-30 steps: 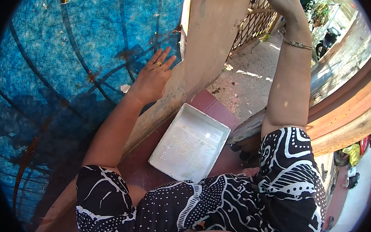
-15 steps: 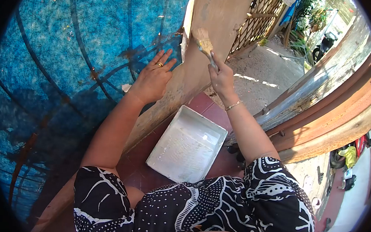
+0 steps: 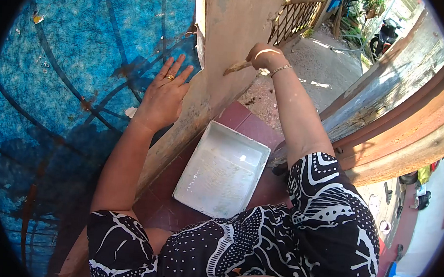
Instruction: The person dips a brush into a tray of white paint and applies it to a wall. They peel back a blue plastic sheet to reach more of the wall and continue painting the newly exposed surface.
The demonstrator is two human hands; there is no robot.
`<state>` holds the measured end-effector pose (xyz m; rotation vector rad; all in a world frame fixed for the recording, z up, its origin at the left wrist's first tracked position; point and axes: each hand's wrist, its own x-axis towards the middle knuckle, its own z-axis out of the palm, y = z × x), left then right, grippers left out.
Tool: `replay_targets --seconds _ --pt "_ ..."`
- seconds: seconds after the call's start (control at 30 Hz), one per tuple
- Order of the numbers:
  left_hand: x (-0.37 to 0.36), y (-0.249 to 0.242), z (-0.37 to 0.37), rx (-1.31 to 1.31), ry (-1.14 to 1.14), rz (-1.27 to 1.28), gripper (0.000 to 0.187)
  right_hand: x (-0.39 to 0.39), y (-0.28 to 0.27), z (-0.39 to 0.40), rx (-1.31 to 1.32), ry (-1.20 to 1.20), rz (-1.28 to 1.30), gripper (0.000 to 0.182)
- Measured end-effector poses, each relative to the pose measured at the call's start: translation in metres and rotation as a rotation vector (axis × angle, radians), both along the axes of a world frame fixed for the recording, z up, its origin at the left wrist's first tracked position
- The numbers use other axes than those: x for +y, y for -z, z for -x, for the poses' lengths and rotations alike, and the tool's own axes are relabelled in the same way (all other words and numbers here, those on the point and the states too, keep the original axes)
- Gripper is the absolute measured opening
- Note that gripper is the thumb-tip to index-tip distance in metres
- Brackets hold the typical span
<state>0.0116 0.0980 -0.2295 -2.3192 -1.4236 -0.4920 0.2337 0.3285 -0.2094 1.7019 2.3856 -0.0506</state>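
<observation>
My right hand point(image 3: 260, 56) pinches a brush point(image 3: 235, 67) against the post point(image 3: 228, 42), while my left hand point(image 3: 162, 97) lies spread flat on the blue sheet point(image 3: 85, 54).

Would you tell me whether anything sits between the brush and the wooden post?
Nothing visible does. The right hand holds the brush with its tip against the wooden post; the left hand rests flat on the blue panel beside it.

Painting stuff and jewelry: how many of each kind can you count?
Paintbrush: 1, held in the right hand
White paint tray: 1
Gold ring: 1, on the left hand
Bracelet: 1
Total: 4
</observation>
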Motion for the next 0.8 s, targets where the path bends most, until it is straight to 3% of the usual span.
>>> replay_targets --seconds 0.07,0.1,0.13,0.27,0.3,0.37,0.43,0.5,0.57,0.6,0.63,0.67,0.8 --pt "0.001 0.001 0.0 -0.026 0.024 -0.018 0.018 -0.001 -0.052 -0.019 0.065 -0.047 -0.182 0.046" --pt "0.0 0.001 0.0 -0.026 0.023 -0.024 0.018 0.032 -0.053 -0.039 0.225 0.0 -0.299 0.047" --pt "0.0 0.001 0.0 -0.026 0.022 -0.031 0.017 -0.005 -0.078 -0.05 0.356 -0.04 -0.435 0.047" --pt "0.0 0.0 -0.001 -0.035 0.021 -0.018 0.017 0.011 -0.09 -0.061 0.671 0.293 -0.772 0.041" --pt "0.0 0.0 -0.002 -0.027 0.013 -0.02 0.017 0.022 -0.084 -0.058 0.668 0.295 -0.769 0.041" --pt "0.0 0.0 -0.002 -0.019 0.006 -0.021 0.016 0.052 -0.058 -0.053 1.283 0.215 -0.694 0.038" --pt "0.001 0.0 -0.003 0.014 -0.044 0.017 0.025 0.068 -0.029 -0.036 1.697 0.253 -0.279 0.035" --pt "0.001 0.0 -0.003 0.012 -0.042 0.016 0.025 0.067 0.011 -0.013 1.761 0.379 -0.125 0.035" --pt "0.001 -0.001 -0.004 0.005 -0.042 0.006 0.024 0.121 0.096 -0.013 1.436 0.203 -0.604 0.037" --pt "0.0 -0.001 -0.005 -0.007 -0.03 0.0 0.019 0.119 0.11 -0.017 1.437 0.205 -0.602 0.037" --pt "0.0 -0.001 -0.005 -0.018 -0.019 -0.006 0.014 0.109 0.122 -0.024 1.265 0.28 -0.574 0.037" --pt "0.0 -0.001 -0.004 -0.018 -0.019 -0.004 0.014 0.102 0.129 -0.031 1.09 0.35 -0.543 0.037" --pt "0.001 0.0 -0.004 0.004 -0.047 0.014 0.022 0.082 0.098 -0.053 0.967 0.423 -0.5 0.034"
